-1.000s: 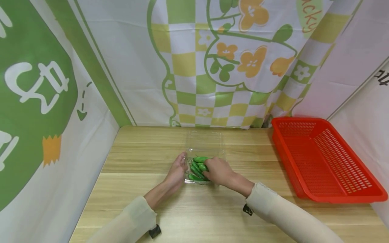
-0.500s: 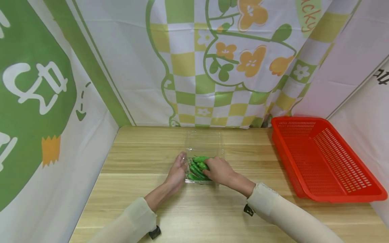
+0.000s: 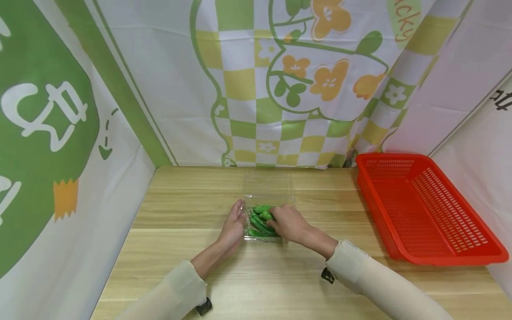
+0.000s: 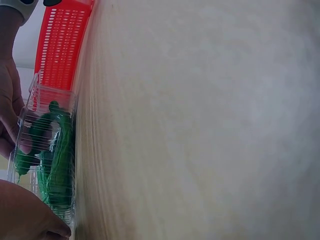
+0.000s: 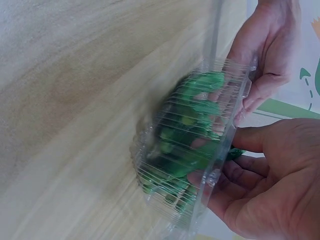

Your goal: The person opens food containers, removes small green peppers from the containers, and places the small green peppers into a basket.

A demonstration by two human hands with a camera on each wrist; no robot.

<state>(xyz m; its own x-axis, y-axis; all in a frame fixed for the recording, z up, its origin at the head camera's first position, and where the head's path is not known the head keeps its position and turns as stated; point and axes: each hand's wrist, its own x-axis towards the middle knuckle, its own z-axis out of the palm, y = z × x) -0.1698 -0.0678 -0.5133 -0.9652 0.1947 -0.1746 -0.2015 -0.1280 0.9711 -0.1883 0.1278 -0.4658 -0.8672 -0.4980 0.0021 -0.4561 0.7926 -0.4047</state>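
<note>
A clear hinged plastic box [image 3: 266,239] sits on the wooden table, its lid [image 3: 267,184] folded back. Several green chili peppers [image 3: 260,225] lie inside. Along the box's left wall my left hand [image 3: 232,229] holds the side, thumb by the rim. My right hand [image 3: 291,223] reaches over the right rim, its fingers curled down among the peppers. In the right wrist view, a green pepper [image 5: 235,153] shows between the thumb and fingers of that hand. The fingertips reach down inside and show through the clear wall. Ribbed plastic partly blurs the peppers in both wrist views.
A large red perforated plastic basket [image 3: 424,213] stands at the table's right end. Behind the table hangs a patterned curtain [image 3: 276,111]. A printed cloth wall [image 3: 120,186] borders the left side.
The right hand's fingers have shifted slightly among the peppers, and one pepper sits a little differently beside the thumb. The left hand and the box stay in place.
</note>
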